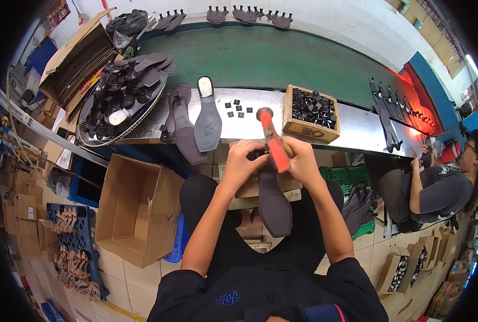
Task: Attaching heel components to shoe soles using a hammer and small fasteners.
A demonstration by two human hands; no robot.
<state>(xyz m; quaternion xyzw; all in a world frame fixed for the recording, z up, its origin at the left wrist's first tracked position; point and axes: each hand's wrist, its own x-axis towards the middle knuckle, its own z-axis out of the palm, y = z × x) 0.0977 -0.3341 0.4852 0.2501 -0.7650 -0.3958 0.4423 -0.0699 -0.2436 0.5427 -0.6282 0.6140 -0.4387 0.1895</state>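
Observation:
My right hand [302, 161] is closed round the handle of a hammer with a red head [277, 147]. The hammer stands over the heel end of a dark brown shoe sole [274, 206], which lies between my knees with its toe toward me. My left hand [243, 163] pinches at that heel end, thumb and fingers together; the hammer partly covers the spot. Beyond my hands, several small black square heel tips [239, 108] lie on the metal bench edge. A wooden box [310, 129] full of similar black pieces [315, 107] stands right of them.
Left on the bench are a grey sole [208, 126], brown soles [186, 131] and a wire basket [96, 143] of heeled soles. An open carton [122, 209] stands at my left. Behind runs a green conveyor belt [282, 59]. At right sits another person [437, 188] near a red-lit heater [419, 99].

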